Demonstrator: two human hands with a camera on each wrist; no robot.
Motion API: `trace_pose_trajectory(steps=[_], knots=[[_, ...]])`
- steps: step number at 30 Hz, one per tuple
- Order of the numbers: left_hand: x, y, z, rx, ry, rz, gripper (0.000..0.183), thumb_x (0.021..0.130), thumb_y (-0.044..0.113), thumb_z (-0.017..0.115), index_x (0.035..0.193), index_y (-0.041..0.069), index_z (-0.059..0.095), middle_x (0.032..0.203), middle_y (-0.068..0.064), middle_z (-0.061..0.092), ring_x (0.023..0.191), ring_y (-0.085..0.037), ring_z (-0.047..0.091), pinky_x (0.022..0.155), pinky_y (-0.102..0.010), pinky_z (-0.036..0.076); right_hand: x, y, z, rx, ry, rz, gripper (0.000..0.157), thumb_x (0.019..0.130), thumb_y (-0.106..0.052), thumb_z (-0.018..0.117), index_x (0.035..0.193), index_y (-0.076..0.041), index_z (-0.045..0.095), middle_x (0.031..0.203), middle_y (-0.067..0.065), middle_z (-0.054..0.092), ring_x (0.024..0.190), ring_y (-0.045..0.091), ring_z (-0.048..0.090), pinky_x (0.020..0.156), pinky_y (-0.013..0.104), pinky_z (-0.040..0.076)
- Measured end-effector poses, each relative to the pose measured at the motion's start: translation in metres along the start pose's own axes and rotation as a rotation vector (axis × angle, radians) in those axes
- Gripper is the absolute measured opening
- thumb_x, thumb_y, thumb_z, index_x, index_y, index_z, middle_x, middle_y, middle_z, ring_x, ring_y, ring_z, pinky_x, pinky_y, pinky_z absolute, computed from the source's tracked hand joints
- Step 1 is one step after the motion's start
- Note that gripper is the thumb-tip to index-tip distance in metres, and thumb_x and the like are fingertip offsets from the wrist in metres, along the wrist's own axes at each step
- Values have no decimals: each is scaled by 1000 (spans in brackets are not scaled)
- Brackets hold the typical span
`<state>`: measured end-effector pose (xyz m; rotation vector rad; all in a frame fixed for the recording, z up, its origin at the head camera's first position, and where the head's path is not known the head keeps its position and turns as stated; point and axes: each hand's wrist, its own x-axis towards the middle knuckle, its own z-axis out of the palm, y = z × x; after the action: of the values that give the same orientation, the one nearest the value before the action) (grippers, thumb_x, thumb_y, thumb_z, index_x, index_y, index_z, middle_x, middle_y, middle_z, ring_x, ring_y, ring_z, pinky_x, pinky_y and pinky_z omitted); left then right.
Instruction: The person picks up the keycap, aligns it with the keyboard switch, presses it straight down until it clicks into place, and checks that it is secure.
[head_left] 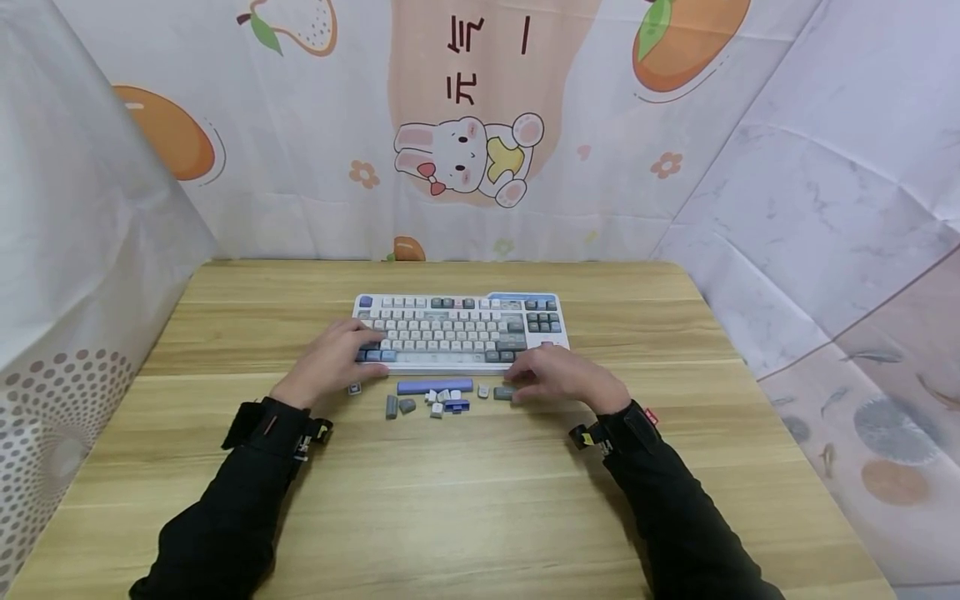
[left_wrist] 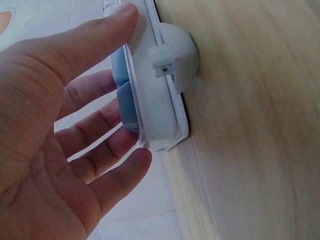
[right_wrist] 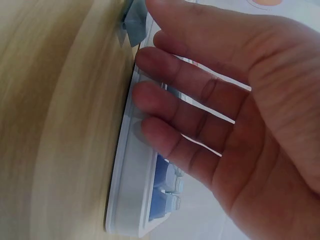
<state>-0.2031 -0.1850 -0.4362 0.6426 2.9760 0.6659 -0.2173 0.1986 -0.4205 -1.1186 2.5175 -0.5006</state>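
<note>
A white keyboard [head_left: 442, 368] with white, grey and blue keys lies on the wooden table. My left hand [head_left: 333, 358] is at its front left corner, thumb against the front edge and the other fingers spread loosely over the left-hand blue keys [left_wrist: 127, 107]. At the front right, my right hand [head_left: 558, 375] has its fingertips [right_wrist: 150, 95] along the keyboard's front edge. Close by its thumb is a loose grey keycap [head_left: 503, 392]. In the left wrist view, a pale rounded piece [left_wrist: 182, 57] is beside the front edge.
In front of the keyboard lie a long purple space bar [head_left: 435, 387], several small white keycaps [head_left: 437, 410], grey keycaps [head_left: 392, 407] and a small blue piece [head_left: 456, 406]. Another small keycap [head_left: 355, 388] sits by the left thumb. A printed cloth [head_left: 300, 208] hangs behind the table.
</note>
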Motion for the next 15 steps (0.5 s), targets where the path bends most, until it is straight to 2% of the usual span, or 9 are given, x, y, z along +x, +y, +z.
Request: trace_pose_trajectory(steps=[15], knots=[[-1,0,2,18,-5,-24,62,86,36,83,135,2,64,136,-20,56,127,-37,49,107,-53,40,3,-3,5,-90,12,-24,27,86,-28,84,109,-13,78,95,-4,70,79,6,60,73,27,51]])
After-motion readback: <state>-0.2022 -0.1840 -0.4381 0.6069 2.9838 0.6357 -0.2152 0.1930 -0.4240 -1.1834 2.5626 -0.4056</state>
